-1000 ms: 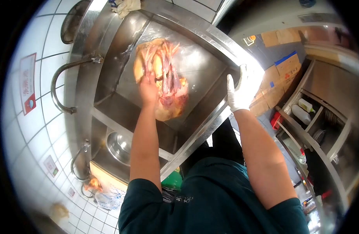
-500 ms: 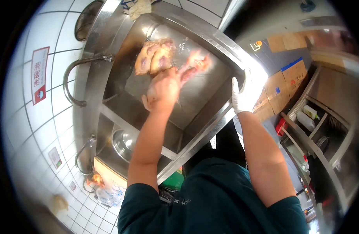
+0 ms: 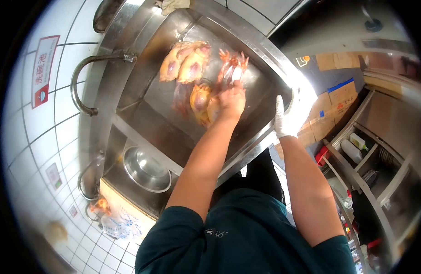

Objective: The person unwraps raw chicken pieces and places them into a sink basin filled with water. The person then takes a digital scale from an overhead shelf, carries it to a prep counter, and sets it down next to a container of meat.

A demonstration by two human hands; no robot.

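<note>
In the head view, your left hand (image 3: 233, 100) is bare and reaches into the steel sink (image 3: 158, 107), arm stretched across its near side. Its fingers are bent over the legs of the lower birds (image 3: 200, 101), right against them; the fingertips are hidden, so you cannot tell how tightly the grip is closed. These birds lie plucked and yellow-skinned near the middle of the sink floor, bodies below your hand, with the reddish feet (image 3: 233, 61) sticking out beyond your knuckles, away from you. Just above and to the left lie the upper birds (image 3: 192, 64), two side by side, clear of your hand.

Your right hand (image 3: 290, 118) wears a white glove and rests on the sink's right-hand edge, thumb spread away from the fingers, with nothing held in it. Strong glare washes out part of that glove.

On the left, a curved tap (image 3: 74, 82) stands beside the sink, and a sign (image 3: 45, 71) is fixed to the tiled wall. A round metal bowl (image 3: 146, 169) sits in the neighbouring basin, nearer you. Beyond your right hand, flattened cardboard (image 3: 342, 98) lies on the floor beside a cabinet holding a white bottle (image 3: 351, 150).
</note>
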